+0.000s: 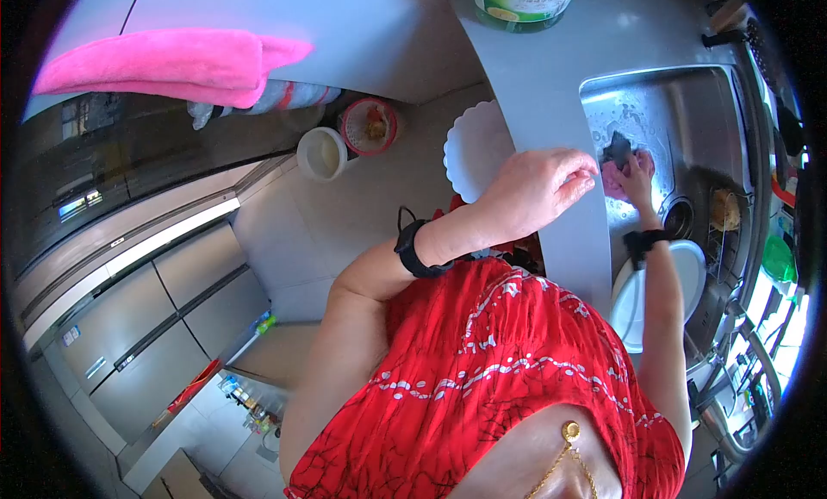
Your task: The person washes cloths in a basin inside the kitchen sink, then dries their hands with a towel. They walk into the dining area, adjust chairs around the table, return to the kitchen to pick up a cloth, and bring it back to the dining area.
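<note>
My right hand (pixel 637 184) reaches down into the metal sink (pixel 698 137), its fingers closed on a wet pink cloth (pixel 613 180) pressed against the basin floor. A small dark piece, perhaps cloth as well, (pixel 617 147) lies just beyond the fingers. Over the counter's front edge hovers my left hand (pixel 547 184), loosely curled, with a slight gap between thumb and fingers and nothing visible in it. Black bands circle both wrists. Beside my right wrist, a pale round basin (pixel 636 301) is partly covered by my forearm.
A large green-labelled jar (pixel 525 1) stands on the grey counter (pixel 551 94). The drain (pixel 678 215) is near my right wrist. A white scalloped stool or lid (pixel 476 150), a white bucket (pixel 322 154) and a red-rimmed basket (pixel 369 127) are lower down. A pink towel (pixel 172 64) hangs at left.
</note>
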The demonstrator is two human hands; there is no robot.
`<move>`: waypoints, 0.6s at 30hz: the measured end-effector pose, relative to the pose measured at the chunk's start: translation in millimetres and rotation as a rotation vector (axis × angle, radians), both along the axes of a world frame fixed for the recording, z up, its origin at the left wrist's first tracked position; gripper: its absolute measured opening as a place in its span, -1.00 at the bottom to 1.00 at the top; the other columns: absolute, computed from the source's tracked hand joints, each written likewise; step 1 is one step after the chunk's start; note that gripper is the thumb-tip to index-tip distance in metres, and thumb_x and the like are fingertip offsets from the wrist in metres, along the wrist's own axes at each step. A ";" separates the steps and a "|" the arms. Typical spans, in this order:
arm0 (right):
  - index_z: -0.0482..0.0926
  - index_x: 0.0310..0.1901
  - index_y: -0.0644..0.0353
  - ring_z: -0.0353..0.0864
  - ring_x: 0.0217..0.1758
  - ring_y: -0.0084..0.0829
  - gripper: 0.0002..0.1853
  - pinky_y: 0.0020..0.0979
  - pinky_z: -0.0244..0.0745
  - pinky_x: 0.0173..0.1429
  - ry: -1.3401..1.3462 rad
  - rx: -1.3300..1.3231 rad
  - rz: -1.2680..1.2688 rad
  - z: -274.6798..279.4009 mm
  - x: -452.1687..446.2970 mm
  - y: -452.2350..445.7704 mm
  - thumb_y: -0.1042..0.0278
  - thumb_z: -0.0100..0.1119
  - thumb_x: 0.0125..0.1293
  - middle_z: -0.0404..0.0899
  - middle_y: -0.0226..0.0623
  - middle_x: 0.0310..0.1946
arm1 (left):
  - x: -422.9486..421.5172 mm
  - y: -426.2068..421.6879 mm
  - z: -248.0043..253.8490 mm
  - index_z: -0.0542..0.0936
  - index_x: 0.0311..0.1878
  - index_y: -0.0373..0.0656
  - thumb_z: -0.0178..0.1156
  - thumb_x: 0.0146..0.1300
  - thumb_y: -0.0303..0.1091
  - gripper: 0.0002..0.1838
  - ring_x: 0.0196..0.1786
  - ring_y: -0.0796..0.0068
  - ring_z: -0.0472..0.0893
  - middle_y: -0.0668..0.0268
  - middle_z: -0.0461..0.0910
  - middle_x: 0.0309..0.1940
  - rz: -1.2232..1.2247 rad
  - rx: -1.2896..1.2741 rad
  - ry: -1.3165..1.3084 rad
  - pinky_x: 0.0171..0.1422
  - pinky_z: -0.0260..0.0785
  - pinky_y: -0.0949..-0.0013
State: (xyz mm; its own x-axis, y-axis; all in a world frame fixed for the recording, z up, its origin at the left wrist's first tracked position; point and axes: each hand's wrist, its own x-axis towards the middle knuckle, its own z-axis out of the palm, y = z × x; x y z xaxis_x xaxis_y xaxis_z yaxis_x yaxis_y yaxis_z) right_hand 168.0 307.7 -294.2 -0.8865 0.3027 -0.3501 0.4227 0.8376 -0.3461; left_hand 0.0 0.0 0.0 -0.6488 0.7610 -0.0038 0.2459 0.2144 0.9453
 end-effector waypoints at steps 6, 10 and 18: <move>0.45 -0.03 0.13 0.57 -0.25 -0.08 -0.70 -0.14 0.46 -0.25 0.214 0.259 -0.011 19.0 -2.7 -0.5 0.48 -0.06 0.18 0.54 -0.07 -0.32 | -0.5 0.3 10.3 0.51 -0.20 -0.21 0.16 0.19 -0.35 -0.83 -0.30 0.23 0.61 0.17 0.60 -0.34 -0.046 -0.052 0.016 -0.25 0.43 0.34; 0.44 -0.01 0.14 0.58 -0.21 -0.20 -0.71 -0.22 0.49 -0.16 0.105 0.304 0.345 26.8 -20.6 65.3 0.38 0.02 0.20 0.55 -0.12 -0.26 | -1.8 4.9 11.2 0.52 -0.19 -0.21 0.16 0.19 -0.35 -0.83 -0.29 0.28 0.62 0.17 0.60 -0.34 -0.073 -0.022 0.024 -0.22 0.44 0.36; 0.46 -0.01 0.17 0.58 -0.23 -0.12 -0.66 -0.20 0.47 -0.14 0.124 -0.124 -0.486 46.5 -21.4 -28.9 0.19 -0.01 0.23 0.57 -0.06 -0.25 | 14.2 65.3 23.2 0.43 0.01 -0.27 0.09 0.27 -0.39 -0.72 -0.04 0.43 0.53 0.19 0.54 -0.12 -0.314 -0.044 -0.583 0.05 0.36 0.45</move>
